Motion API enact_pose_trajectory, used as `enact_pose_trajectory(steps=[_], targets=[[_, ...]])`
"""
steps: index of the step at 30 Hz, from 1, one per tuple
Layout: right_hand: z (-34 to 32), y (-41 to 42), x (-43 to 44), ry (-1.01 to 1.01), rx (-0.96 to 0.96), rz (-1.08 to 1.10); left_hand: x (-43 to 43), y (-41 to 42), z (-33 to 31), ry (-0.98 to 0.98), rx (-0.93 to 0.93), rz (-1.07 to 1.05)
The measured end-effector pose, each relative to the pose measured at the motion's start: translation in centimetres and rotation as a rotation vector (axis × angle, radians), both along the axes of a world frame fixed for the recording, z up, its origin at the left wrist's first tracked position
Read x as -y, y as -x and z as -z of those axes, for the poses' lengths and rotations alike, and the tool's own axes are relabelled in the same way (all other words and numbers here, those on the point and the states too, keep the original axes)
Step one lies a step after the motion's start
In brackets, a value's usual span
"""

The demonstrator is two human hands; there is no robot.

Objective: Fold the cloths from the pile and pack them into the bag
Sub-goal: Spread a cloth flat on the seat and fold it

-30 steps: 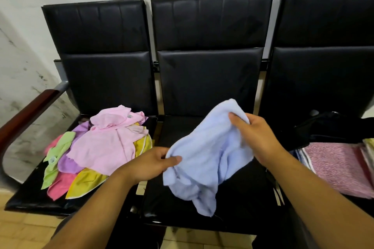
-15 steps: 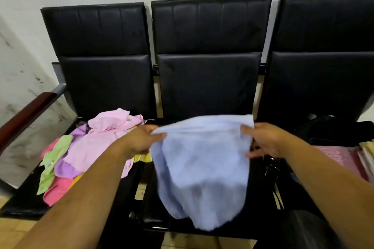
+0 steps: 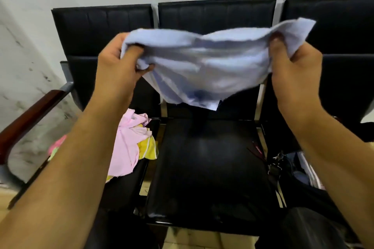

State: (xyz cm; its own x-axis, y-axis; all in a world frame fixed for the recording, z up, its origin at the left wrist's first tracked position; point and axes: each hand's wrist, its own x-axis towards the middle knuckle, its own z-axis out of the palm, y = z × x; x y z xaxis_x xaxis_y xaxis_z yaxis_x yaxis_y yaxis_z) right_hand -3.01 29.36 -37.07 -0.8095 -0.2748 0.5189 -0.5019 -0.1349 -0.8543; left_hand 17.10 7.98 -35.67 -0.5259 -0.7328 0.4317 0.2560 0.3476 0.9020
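A light blue cloth (image 3: 204, 66) hangs stretched in the air above the middle seat, blurred by motion. My left hand (image 3: 119, 62) grips its left edge with fingers curled into the fabric. My right hand (image 3: 293, 66) pinches its right edge, a corner sticking up past the thumb. The pile of cloths (image 3: 129, 143), pink on top with yellow beneath, lies on the left seat, partly hidden by my left forearm. The dark bag (image 3: 293, 170) sits on the right seat, mostly covered by my right forearm.
Three black padded seats stand in a row against a pale wall; the middle seat (image 3: 204, 168) lies directly below the cloth. A wooden armrest (image 3: 30, 115) ends the row at the left. Tiled floor (image 3: 202, 238) shows at the bottom.
Both hands have risen and moved apart, lifting the blue cloth from seat height up in front of the backrests and spreading it wide. The view has tilted downward.
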Motion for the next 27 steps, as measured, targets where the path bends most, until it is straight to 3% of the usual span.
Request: enact_pose_trajectory(steps=[5, 10, 13, 16, 19, 22, 27], targets=[[6.9, -1.5, -2.7, -0.128, 0.14, 0.027, -1.6, -3.1, 6.1, 0.041, 0.285, -0.03], [17.8, -3.8, -5.7, -0.351, 0.385, 0.023, -4.0, -5.7, 16.9, -0.232, 0.593, 0.026], [23.3, -5.1, -7.5, -0.548, 0.504, 0.002, -4.9, -7.6, 22.5, -0.297, 0.789, 0.04], [27.4, -5.2, -8.7, -0.758, 0.572, -0.03, -5.1, -9.0, 26.4, -0.338, 0.884, 0.132], [29.2, -4.8, -8.9, -0.851, 0.54, -0.05, -4.0, -9.1, 29.3, -0.27, 1.015, 0.071], [30.0, -3.7, -7.7, -0.847, 0.538, -0.031, -2.7, -8.5, 31.3, -0.232, 1.047, 0.023], [31.1, -0.6, -4.5, -0.82, 0.551, 0.002, 0.7, -6.3, 32.0, -0.235, 0.919, -0.029]])
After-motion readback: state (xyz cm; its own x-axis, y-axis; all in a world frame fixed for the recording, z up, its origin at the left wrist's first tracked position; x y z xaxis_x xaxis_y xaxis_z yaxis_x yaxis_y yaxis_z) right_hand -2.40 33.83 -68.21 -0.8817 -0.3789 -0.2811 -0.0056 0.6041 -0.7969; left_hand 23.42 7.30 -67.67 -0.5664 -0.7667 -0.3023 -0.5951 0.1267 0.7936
